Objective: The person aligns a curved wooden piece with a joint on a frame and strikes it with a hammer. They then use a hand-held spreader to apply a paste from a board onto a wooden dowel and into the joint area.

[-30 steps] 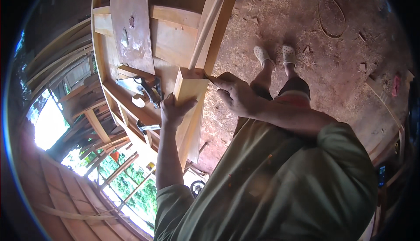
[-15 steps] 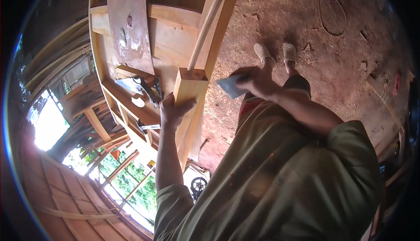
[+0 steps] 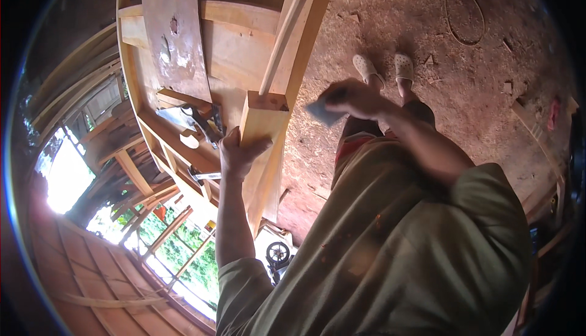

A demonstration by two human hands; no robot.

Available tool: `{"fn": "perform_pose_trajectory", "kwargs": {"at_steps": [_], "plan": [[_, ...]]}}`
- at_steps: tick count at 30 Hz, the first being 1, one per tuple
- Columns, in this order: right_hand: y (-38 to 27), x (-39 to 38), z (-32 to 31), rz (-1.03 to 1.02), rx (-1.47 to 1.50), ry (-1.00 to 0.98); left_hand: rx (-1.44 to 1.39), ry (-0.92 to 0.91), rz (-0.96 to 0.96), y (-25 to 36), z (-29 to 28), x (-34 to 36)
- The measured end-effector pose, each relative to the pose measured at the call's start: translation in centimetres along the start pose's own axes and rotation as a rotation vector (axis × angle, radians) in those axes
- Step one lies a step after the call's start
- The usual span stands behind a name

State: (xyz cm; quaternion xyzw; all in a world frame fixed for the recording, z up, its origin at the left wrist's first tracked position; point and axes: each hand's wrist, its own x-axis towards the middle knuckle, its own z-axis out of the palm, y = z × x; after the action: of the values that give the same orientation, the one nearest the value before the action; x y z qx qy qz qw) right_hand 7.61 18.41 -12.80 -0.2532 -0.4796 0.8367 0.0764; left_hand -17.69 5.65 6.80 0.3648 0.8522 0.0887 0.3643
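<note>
My left hand (image 3: 238, 156) grips the end of a squared wooden post (image 3: 264, 119), its thumb stretched across the face and its fingers round the left edge. The post is part of a large pale timber frame (image 3: 299, 49). My right hand (image 3: 359, 101) is closed on a thin grey-blue sheet (image 3: 322, 113) that looks like sandpaper, blurred by motion. The hand and sheet hang in the air right of the post, apart from it. Left of my left hand, a dark-handled hand tool (image 3: 204, 127) lies in the frame.
A stained board (image 3: 174, 49) lies across the frame. A metal tool (image 3: 206, 176) sits near my left wrist. Wood chips and a loose cable (image 3: 467, 37) lie on the brown floor (image 3: 464, 110). Stacked timber (image 3: 131, 168) stands at the left, and a wheel (image 3: 278, 252) shows lower down.
My right hand has risen slightly toward the top of the view with the grey-blue sheet, which has tilted and blurred. My left hand keeps its hold on the post; the view has shifted a little.
</note>
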Motion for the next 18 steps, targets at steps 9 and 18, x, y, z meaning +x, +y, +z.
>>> {"fn": "perform_pose_trajectory", "kwargs": {"at_steps": [9,18], "plan": [[-7.9,1.6,-1.7,-0.377,-0.271,-0.012,0.188,0.171,0.142,0.2,1.2,-0.8],[-9.1,2.6,-2.8,-0.206,-0.152,-0.236,0.163,0.167,0.135,-1.2,1.1,-0.6]]}}
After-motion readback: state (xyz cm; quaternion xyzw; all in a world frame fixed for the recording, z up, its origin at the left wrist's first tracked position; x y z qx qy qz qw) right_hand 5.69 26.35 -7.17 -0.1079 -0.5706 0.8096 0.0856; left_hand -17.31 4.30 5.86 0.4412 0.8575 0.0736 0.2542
